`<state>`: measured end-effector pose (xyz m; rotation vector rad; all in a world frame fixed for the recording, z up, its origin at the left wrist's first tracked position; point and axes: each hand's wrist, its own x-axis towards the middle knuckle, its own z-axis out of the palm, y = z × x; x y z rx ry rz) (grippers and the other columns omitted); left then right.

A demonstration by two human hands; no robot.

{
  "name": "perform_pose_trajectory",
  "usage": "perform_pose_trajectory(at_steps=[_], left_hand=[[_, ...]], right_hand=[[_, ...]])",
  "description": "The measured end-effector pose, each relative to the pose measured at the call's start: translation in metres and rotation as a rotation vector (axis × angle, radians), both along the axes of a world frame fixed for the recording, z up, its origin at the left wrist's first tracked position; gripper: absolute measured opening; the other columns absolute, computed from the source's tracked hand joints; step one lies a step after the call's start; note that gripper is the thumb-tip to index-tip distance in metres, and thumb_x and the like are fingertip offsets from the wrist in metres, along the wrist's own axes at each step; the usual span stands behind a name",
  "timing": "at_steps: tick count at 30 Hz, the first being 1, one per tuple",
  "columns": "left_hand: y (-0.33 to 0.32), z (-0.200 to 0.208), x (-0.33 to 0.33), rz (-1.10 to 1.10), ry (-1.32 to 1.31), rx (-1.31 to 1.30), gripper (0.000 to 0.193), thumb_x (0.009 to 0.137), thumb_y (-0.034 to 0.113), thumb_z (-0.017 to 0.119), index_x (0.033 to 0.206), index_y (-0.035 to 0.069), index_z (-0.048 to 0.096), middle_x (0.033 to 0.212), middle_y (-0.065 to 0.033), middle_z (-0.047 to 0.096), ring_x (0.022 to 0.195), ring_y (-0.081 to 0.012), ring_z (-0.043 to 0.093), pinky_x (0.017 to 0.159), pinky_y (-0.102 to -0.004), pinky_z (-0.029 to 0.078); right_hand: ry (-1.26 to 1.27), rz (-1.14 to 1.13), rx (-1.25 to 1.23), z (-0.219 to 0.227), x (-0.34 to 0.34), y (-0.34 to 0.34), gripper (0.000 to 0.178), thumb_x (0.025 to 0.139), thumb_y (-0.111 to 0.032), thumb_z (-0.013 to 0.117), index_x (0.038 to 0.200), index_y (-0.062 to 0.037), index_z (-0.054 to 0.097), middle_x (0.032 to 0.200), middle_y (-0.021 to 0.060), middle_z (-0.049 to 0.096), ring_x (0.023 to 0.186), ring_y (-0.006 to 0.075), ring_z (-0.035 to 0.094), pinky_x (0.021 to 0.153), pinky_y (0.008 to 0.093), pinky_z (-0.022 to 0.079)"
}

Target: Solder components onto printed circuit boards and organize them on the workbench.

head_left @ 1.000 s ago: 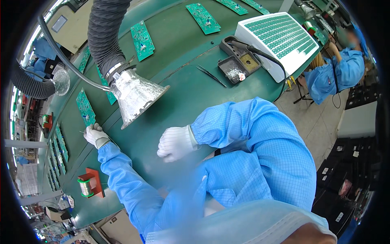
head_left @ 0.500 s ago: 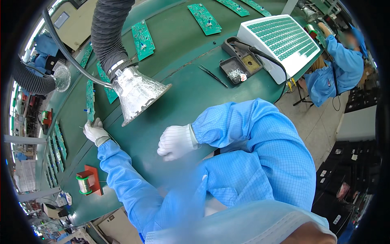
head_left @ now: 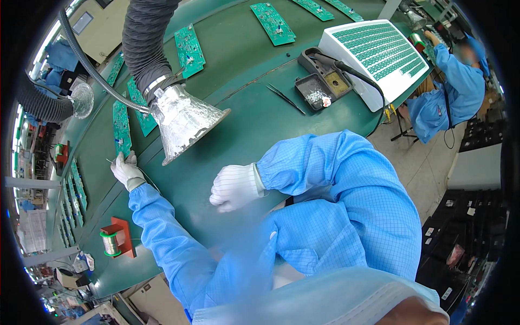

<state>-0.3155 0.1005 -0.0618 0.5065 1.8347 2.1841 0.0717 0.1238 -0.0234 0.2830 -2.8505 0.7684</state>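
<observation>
Left fingers [head_left: 118, 164] hold a green circuit board [head_left: 121, 127]; right fingers [head_left: 219, 196] are curled.

Green board [head_left: 122, 127] at left hand [head_left: 127, 170]: edge-on earlier, broad face showing now.

Dressed in a light blue work coat [head_left: 319, 233], crossed all over by a fine grid of darker blue, with long, loose sleeves [head_left: 357, 179] full of soft folds and gathered at the cuffs [head_left: 266, 171]. Covered on the left hand [head_left: 128, 171] and the right hand [head_left: 234, 189] by white gloves [head_left: 239, 196], with thin greyish stripes on the right one. Also wearing a pale blue face mask [head_left: 325, 292], stitched along its edge.
</observation>
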Motion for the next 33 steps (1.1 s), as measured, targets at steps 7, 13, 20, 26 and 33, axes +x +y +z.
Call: perform_pose_trajectory(at_steps=[7,13,20,26,33], left_hand=[[0.001,0.006,0.006,0.008,-0.005,-0.040,0.042,0.095,0.021,0.059,0.124,-0.005,0.044,0.106,-0.0205,0.063,0.086,-0.0308,0.073,0.065,-0.0312,0.056],[-0.003,0.005,0.001,0.008,-0.057,0.001,0.035,0.095,0.014,0.060,0.122,-0.003,0.045,0.105,-0.0194,0.065,0.089,-0.0321,0.072,0.065,-0.0313,0.054],[0.001,0.010,0.015,0.027,-0.008,-0.062,0.048,0.095,0.022,0.059,0.128,-0.009,0.042,0.104,-0.0226,0.065,0.089,-0.0339,0.074,0.066,-0.0338,0.058],[0.006,0.014,0.018,0.022,-0.009,-0.070,0.048,0.096,0.018,0.059,0.131,-0.010,0.041,0.107,-0.0237,0.064,0.089,-0.0341,0.073,0.068,-0.0342,0.059],[-0.021,-0.001,-0.019,0.031,0.028,-0.153,0.042,0.095,0.003,0.059,0.133,-0.007,0.045,0.112,-0.0229,0.065,0.097,-0.0373,0.071,0.081,-0.0449,0.061]], right_hand=[[0.012,0.000,-0.006,-0.001,0.000,0.001,0.033,0.090,-0.035,0.057,0.076,-0.0051,0.061,0.071,0.0140,0.064,0.072,0.0345,0.065,0.065,0.0485,0.052],[0.028,0.000,0.000,-0.002,-0.001,-0.001,0.032,0.089,-0.034,0.057,0.075,-0.0054,0.060,0.070,0.0134,0.064,0.071,0.0344,0.065,0.064,0.0483,0.052],[0.012,-0.020,-0.017,-0.003,0.000,-0.001,0.034,0.088,-0.034,0.058,0.071,-0.0052,0.060,0.068,0.0136,0.064,0.069,0.0348,0.065,0.064,0.0489,0.052],[0.002,-0.024,0.015,-0.003,-0.001,0.002,0.035,0.088,-0.035,0.058,0.072,-0.0051,0.061,0.069,0.0139,0.064,0.069,0.0350,0.065,0.064,0.0480,0.053],[0.133,0.046,-0.056,-0.007,-0.013,-0.009,0.030,0.090,-0.037,0.061,0.079,-0.0086,0.063,0.073,0.0150,0.063,0.072,0.0375,0.064,0.066,0.0499,0.052]])
